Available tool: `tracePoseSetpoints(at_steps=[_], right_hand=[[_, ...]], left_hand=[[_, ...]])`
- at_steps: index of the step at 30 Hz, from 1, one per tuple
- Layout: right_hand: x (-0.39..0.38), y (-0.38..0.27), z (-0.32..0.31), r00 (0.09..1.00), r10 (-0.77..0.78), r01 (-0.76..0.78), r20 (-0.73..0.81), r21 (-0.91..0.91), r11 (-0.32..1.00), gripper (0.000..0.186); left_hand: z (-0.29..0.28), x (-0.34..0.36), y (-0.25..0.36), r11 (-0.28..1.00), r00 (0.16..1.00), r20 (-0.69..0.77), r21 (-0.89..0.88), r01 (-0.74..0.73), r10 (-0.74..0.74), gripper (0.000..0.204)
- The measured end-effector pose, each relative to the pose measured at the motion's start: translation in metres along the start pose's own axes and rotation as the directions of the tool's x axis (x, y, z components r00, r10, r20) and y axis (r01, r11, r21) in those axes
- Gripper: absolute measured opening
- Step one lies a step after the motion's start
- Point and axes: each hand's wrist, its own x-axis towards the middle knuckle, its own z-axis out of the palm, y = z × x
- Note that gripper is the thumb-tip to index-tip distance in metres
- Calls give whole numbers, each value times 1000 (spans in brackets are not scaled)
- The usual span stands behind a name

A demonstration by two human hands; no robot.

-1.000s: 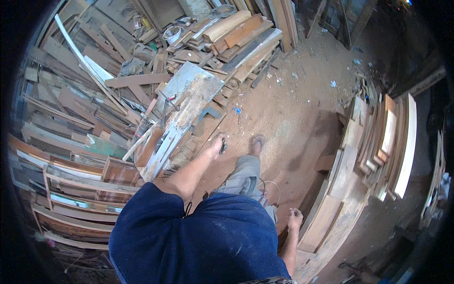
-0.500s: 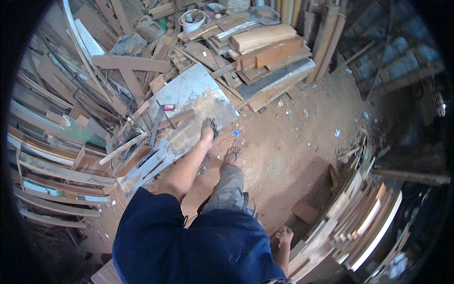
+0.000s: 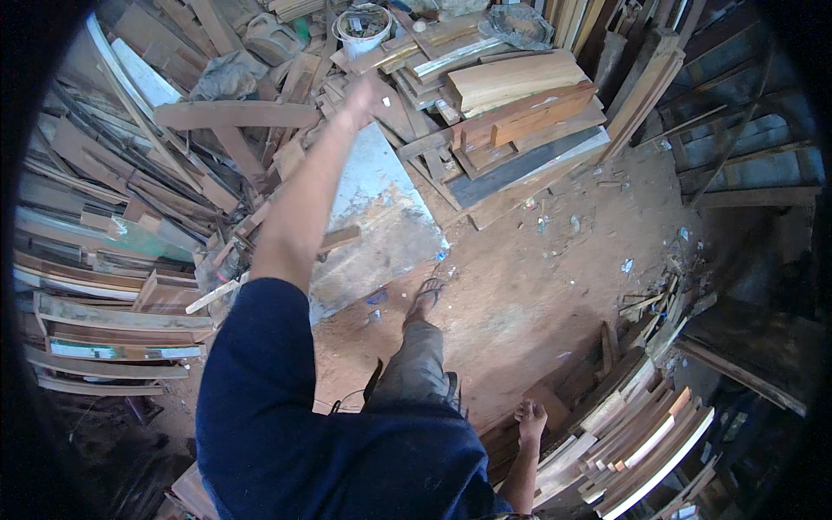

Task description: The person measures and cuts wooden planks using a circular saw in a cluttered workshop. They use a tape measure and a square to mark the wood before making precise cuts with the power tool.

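My left hand [image 3: 360, 102] is stretched far forward over the timber offcuts, close to the far end of a pale board [image 3: 373, 195] dusted with sawdust. Motion smears its fingers, so I cannot make out whether anything is in them. Under my left forearm a short wood strip [image 3: 340, 238] lies on the board, partly covered. My right hand [image 3: 530, 419] hangs low at my right side with its fingers curled in, and nothing shows in it. It is nearest to a stack of wooden strips [image 3: 637, 438].
Ahead stands a white bucket [image 3: 362, 30] beside piled planks, topped by a thick pale block [image 3: 516, 82] and a reddish plank [image 3: 529, 113]. Curved wooden pieces [image 3: 121, 321] fill the left side. Litter dots the earthen floor [image 3: 503, 286]. My sandalled foot [image 3: 426, 293] is beside the board.
My left hand has swung forward from the board's near right edge toward the offcuts. The arm now covers the metal tool and small red item seen before. My right hand has risen slightly.
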Motion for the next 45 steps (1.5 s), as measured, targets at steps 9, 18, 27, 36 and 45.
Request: tracePoseSetpoints(at_steps=[9,18,27,36,45], right_hand=[[-70,71,-1,983,118,-117,-140,15,993,25],[-197,310,-35,890,331,-190,-313,406,894,34],[-342,519,-53,668,621,-72,-410,795,602,21],[-457,644,10,418,853,198,-313,948,251,20],[-439,590,-52,347,824,329,-447,881,339,29]], left_hand=[[-64,-347,-342,707,789,202,607,364,-580,29],[-19,-456,-386,215,433,305,945,-246,-848,28],[199,-496,-357,398,646,394,905,-149,-653,30],[341,-813,-424,290,153,565,614,-734,-811,46],[461,-907,-520,252,125,405,753,-608,-906,80]])
